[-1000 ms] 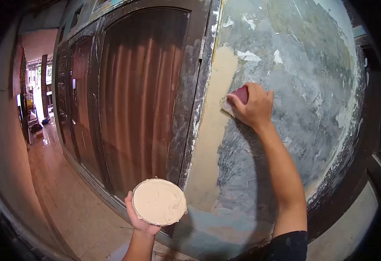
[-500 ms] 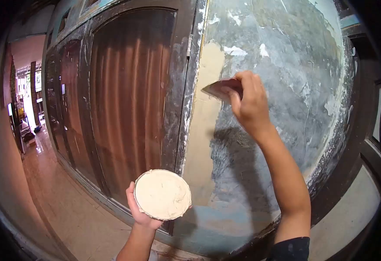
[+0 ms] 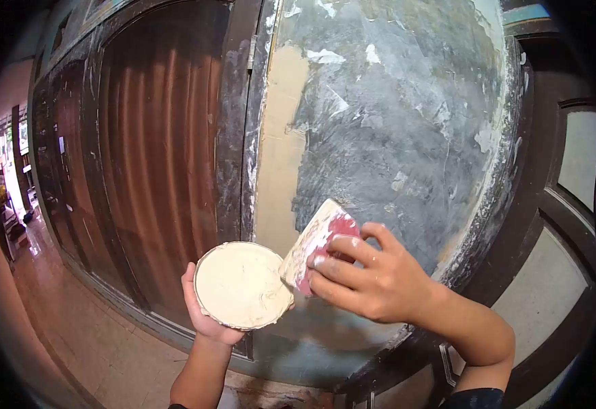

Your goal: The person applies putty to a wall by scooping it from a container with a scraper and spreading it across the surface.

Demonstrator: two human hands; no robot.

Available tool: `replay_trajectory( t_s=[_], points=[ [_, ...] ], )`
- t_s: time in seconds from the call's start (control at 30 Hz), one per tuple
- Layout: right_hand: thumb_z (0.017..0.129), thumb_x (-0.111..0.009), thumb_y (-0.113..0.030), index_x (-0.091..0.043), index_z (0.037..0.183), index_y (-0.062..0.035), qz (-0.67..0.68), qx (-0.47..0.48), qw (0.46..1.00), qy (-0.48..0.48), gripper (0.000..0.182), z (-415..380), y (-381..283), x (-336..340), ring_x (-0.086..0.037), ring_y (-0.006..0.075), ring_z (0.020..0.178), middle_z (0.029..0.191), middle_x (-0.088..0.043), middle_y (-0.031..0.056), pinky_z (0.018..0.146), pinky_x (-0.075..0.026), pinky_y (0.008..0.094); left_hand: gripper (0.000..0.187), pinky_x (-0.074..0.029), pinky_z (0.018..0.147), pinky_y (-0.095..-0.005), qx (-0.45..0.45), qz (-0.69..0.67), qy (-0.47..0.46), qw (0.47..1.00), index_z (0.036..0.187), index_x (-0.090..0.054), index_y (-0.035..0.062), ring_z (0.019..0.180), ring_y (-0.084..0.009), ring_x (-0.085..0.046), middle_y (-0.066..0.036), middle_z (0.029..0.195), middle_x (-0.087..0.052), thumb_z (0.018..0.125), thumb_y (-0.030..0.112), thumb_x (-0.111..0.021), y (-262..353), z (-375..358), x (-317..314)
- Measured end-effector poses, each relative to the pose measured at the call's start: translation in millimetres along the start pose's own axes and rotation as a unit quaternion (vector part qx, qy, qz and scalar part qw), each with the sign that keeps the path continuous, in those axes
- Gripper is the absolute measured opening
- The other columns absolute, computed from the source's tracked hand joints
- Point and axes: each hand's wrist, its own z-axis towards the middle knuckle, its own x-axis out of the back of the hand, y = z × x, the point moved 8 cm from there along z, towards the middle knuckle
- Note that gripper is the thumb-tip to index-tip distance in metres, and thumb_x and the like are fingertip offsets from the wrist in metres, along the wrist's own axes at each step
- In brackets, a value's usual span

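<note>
My left hand [image 3: 209, 313] grips a round tub of cream-coloured putty [image 3: 238, 285] from below and the side, its open top tilted toward me. In my right hand [image 3: 373, 279] is a red putty scraper [image 3: 320, 247], its broad face smeared with putty. The scraper's lower corner is at the tub's right rim; whether it touches the putty is hard to tell. Behind them stands a grey, patchy wall [image 3: 393, 150], with a vertical strip of cream putty [image 3: 281, 143] spread along its left edge.
Left of the wall is a dark wooden frame with a glass pane [image 3: 165, 150] and brown curtains behind it. A dark panelled door [image 3: 550, 170] stands at the right. The tiled floor [image 3: 100, 320] runs back to a bright opening at far left.
My right hand has come down from the wall with the scraper to the tub, turning its putty-smeared face into view. The camera view has shifted somewhat right.
</note>
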Motion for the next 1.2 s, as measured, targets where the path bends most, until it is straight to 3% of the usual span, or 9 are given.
replay_trajectory(
  t_s=[0.07, 0.37, 0.43, 0.47, 0.57, 0.8, 0.97, 1.07, 1.2],
  points=[
    [0.086, -0.072, -0.022, -0.074, 0.11, -0.0158, -0.004, 0.007, 1.0, -0.014, 0.024, -7, -7, 1, -0.066, 0.0225, 0.11, 0.115, -0.072, 0.0005, 0.094, -0.049, 0.0458, 0.082, -0.051, 0.108, -0.0602, -0.026, 0.013, 0.054, 0.998, 0.149, -0.054, 0.0063, 0.129, -0.0419, -0.062, -0.018, 0.147, -0.06, 0.102, 0.07, -0.033, 1, -1, 11],
    [0.087, -0.07, -0.019, -0.074, 0.113, -0.015, 0.011, 0.019, 0.999, -0.049, 0.027, -17, -14, -7, -0.065, 0.0236, 0.115, 0.116, -0.072, 0.0016, 0.099, -0.049, 0.0474, 0.08, -0.052, 0.107, -0.056, -0.013, -0.002, 0.051, 0.999, 0.147, -0.057, 0.0075, 0.128, -0.0388, -0.063, -0.016, 0.145, -0.063, 0.102, 0.069, -0.035, -4, -8, 12],
    [0.087, -0.07, -0.019, -0.074, 0.113, -0.0151, 0.025, 0.016, 0.999, -0.043, 0.027, -16, -16, -6, -0.065, 0.0234, 0.115, 0.116, -0.072, 0.0013, 0.099, -0.049, 0.0467, 0.08, -0.052, 0.107, -0.0561, -0.03, 0.01, 0.058, 0.998, 0.147, -0.058, 0.0075, 0.128, -0.0384, -0.063, -0.016, 0.145, -0.063, 0.102, 0.069, -0.035, -2, -10, 11],
    [0.087, -0.07, -0.019, -0.074, 0.112, -0.0151, 0.019, 0.015, 0.999, -0.035, 0.026, -17, -17, -5, -0.065, 0.0231, 0.114, 0.116, -0.072, 0.0007, 0.098, -0.049, 0.0458, 0.08, -0.049, 0.108, -0.0661, -0.023, 0.008, 0.057, 0.998, 0.149, -0.055, 0.0083, 0.131, -0.0443, -0.06, -0.019, 0.149, -0.059, 0.102, 0.069, -0.035, -4, -9, 17],
    [0.087, -0.07, -0.019, -0.074, 0.112, -0.0154, 0.035, 0.011, 0.999, -0.029, 0.025, -17, -19, -4, -0.065, 0.0227, 0.113, 0.116, -0.072, 0.0001, 0.097, -0.049, 0.0453, 0.078, -0.052, 0.109, -0.0589, -0.024, -0.004, 0.041, 0.999, 0.149, -0.056, 0.0077, 0.13, -0.0402, -0.062, -0.018, 0.149, -0.06, 0.103, 0.068, -0.035, -7, -11, 10],
    [0.088, -0.068, -0.018, -0.073, 0.112, -0.0168, 0.057, -0.01, 0.998, -0.017, 0.025, -23, -16, 0, -0.064, 0.0213, 0.108, 0.114, -0.071, -0.0026, 0.09, -0.049, 0.0442, 0.078, -0.052, 0.108, -0.0565, -0.025, 0.012, 0.059, 0.998, 0.147, -0.057, 0.0069, 0.126, -0.039, -0.065, -0.019, 0.144, -0.064, 0.103, 0.067, -0.034, -19, -7, 15],
    [0.084, -0.069, -0.013, -0.071, 0.106, -0.0179, 0.038, -0.07, 0.997, -0.025, 0.023, -14, 5, -4, -0.062, 0.0169, 0.1, 0.105, -0.07, -0.0082, 0.085, -0.042, 0.0449, 0.081, -0.051, 0.106, -0.0636, -0.007, 0.0, 0.061, 0.998, 0.149, -0.055, 0.0074, 0.129, -0.0433, -0.062, -0.019, 0.148, -0.06, 0.102, 0.07, -0.034, -33, -3, 22],
    [0.084, -0.069, -0.005, -0.069, 0.11, -0.0155, 0.057, -0.087, 0.994, -0.018, 0.028, 0, 28, -16, -0.062, 0.0191, 0.099, 0.104, -0.069, -0.0045, 0.088, -0.041, 0.0444, 0.082, -0.051, 0.106, -0.0646, -0.001, 0.003, 0.054, 0.999, 0.15, -0.054, 0.0089, 0.129, -0.0437, -0.062, -0.019, 0.149, -0.059, 0.101, 0.071, -0.034, -30, -4, 20],
    [0.087, -0.063, 0.001, -0.06, 0.122, -0.0106, 0.128, -0.174, 0.976, 0.032, 0.037, 21, 88, -37, -0.061, 0.0288, 0.106, 0.108, -0.065, 0.0068, 0.093, -0.039, 0.0493, 0.08, -0.053, 0.106, -0.0565, -0.02, 0.008, 0.039, 0.999, 0.147, -0.056, 0.0077, 0.127, -0.0378, -0.064, -0.017, 0.143, -0.063, 0.101, 0.069, -0.034, -16, -17, 22]
  ],
)
